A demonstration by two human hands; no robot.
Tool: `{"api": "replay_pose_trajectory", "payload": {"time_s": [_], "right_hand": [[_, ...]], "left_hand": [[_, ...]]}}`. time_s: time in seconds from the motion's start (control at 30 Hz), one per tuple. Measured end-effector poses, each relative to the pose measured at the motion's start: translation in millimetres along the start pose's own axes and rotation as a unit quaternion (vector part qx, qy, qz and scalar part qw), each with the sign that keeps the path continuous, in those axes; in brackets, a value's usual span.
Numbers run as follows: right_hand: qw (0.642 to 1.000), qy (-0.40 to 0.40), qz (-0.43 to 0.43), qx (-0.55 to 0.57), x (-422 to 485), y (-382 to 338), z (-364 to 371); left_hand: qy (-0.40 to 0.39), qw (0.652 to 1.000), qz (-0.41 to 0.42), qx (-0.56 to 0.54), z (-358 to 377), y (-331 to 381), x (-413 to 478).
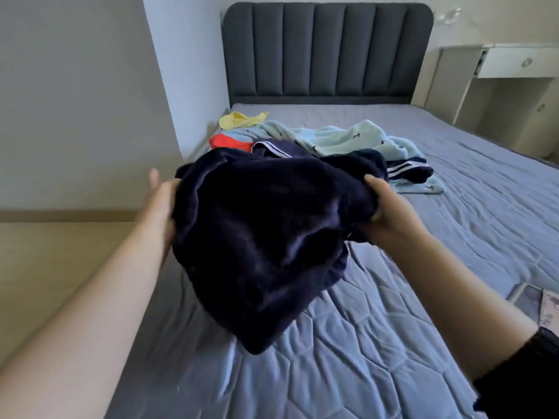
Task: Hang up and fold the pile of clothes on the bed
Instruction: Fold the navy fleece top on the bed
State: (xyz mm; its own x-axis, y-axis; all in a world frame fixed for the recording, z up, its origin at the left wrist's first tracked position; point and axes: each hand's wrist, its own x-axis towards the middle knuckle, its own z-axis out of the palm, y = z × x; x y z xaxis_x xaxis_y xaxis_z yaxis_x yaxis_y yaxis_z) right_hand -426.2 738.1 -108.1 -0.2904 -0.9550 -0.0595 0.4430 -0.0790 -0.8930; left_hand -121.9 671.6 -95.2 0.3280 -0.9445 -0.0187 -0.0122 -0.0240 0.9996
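Here, nearest of all, a black sleeve [526,373] covers the right forearm, while the left arm is bare. Both arms reach out over the quilted blue-grey bed [393,343] and hold up a dark navy fleece garment [260,237] between them. It is bunched, and its lowest fold hangs below the grip, down toward the mattress.

The right hand [390,216] clutches the garment's right edge, thumb on top and fingers curled into the cloth. The left hand [163,201] lies against the garment's left edge. One blurred finger points up past the cloth and the rest are hidden behind it, so I cannot tell whether this hand grips or only steadies.

Just beyond the grip, the rest of the pile lies on the bed: a navy striped garment [408,170] behind the right hand, a light blue fleece piece [348,137] spread behind that, a red garment [230,142] toward the left-hand side, and a yellow garment [242,119] farther back. Farthest off stands the dark padded headboard [326,52], with a white desk [514,62] to its right.
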Motion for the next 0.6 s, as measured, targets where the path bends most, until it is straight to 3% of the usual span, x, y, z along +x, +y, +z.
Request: {"api": "replay_pose_trajectory", "payload": {"time_s": [0.07,0.1,0.17,0.2,0.27,0.3,0.37,0.43,0.5,0.57,0.6], "right_hand": [[0.998,0.051,-0.042,0.005,12,-1,-6],[0.994,0.077,-0.049,-0.053,14,6,-12],[0.969,0.089,-0.052,-0.223,15,28,-21],[0.956,0.065,-0.050,-0.280,12,40,-22],[0.939,-0.011,-0.046,-0.342,6,63,-19],[0.926,-0.044,-0.052,-0.372,3,71,-16],[0.887,-0.097,-0.086,-0.443,-3,83,-10],[0.824,-0.163,-0.127,-0.528,-6,95,-5],[0.713,-0.223,-0.102,-0.657,-10,111,-5],[0.591,-0.219,-0.078,-0.772,-13,126,-12],[0.557,-0.199,-0.092,-0.801,-14,131,-15]], "left_hand": [[0.063,0.980,0.100,0.163,-17,-5,5],[0.068,0.946,0.170,0.268,-21,-12,6],[-0.047,0.859,0.277,0.427,-16,-26,2],[-0.158,0.823,0.283,0.466,-10,-31,-4],[-0.381,0.763,0.178,0.491,6,-46,-17],[-0.448,0.726,0.130,0.506,16,-57,-24],[-0.479,0.649,0.114,0.580,35,-83,-38],[-0.450,0.593,0.142,0.652,49,-107,-52],[-0.425,0.559,0.179,0.689,55,-117,-62],[-0.387,0.585,0.244,0.669,57,-116,-63],[-0.363,0.631,0.272,0.629,59,-111,-61]]}}
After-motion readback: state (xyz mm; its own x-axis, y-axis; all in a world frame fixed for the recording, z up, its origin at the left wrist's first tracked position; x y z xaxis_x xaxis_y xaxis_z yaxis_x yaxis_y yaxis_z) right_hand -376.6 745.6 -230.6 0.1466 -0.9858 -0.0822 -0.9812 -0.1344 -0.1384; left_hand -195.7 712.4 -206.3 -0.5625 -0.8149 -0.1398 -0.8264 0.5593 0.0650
